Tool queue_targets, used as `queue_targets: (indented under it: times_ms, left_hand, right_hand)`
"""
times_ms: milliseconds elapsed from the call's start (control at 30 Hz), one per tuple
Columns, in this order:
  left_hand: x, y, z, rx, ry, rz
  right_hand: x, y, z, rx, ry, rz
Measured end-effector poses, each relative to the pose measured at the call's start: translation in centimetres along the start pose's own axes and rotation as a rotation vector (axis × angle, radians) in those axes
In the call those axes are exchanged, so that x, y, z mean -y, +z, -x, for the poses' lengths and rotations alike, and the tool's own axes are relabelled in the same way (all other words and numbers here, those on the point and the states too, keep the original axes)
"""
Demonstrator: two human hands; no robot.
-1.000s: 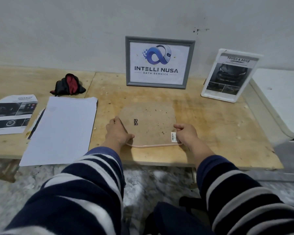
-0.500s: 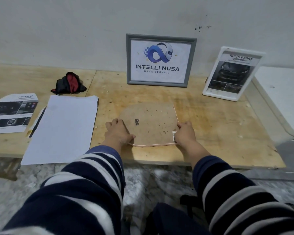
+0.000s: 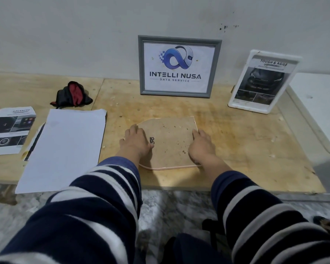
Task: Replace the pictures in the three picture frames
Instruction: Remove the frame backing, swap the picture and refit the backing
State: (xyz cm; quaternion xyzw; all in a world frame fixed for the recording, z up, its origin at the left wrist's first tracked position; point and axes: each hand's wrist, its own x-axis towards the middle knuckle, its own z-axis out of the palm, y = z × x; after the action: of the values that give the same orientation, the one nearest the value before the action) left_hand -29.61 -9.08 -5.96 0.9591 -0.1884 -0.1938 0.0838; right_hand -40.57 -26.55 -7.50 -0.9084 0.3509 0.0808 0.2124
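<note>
A picture frame [image 3: 171, 138] lies face down on the wooden table [image 3: 246, 149], brown backing board up, with a thin pink rim along its near edge. My left hand [image 3: 136, 141] lies over its left side, beside a small metal hanger. My right hand [image 3: 201, 147] grips its right edge with curled fingers. A grey frame [image 3: 141, 65] with a blue logo print stands against the wall behind. To its right a white frame [image 3: 248, 108] holding a dark car picture leans back.
A blank white sheet [image 3: 65, 149] lies left of the frame, overhanging the table's front edge, with a printed page [image 3: 36, 140] partly under it. A car brochure [image 3: 10, 128] lies at far left. A black and red cloth [image 3: 72, 95] sits behind. A white surface [image 3: 316, 103] borders the right.
Both hands have slid from the frame's near corners up along its sides. The right hand now covers the white sticker at the near right corner. The frame has stayed flat.
</note>
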Motion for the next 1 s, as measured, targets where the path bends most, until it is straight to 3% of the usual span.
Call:
queue_targets:
  times_ms: [433,700,1000]
  left_hand:
    - [-2.5,-1.2,-3.7,0.116,0.120,-0.101]
    - [-2.4,-2.0,-4.5,0.225,0.163,-0.259]
    - [-2.9,-1.7,-4.7,0.217,0.147,-0.283]
  right_hand:
    - [3.6,0.3,-3.7,0.115,-0.155,0.211]
    - [4.3,-0.5,-4.3,0.230,-0.144,0.258]
    - [4.3,-2.4,-4.9,0.358,-0.165,0.277]
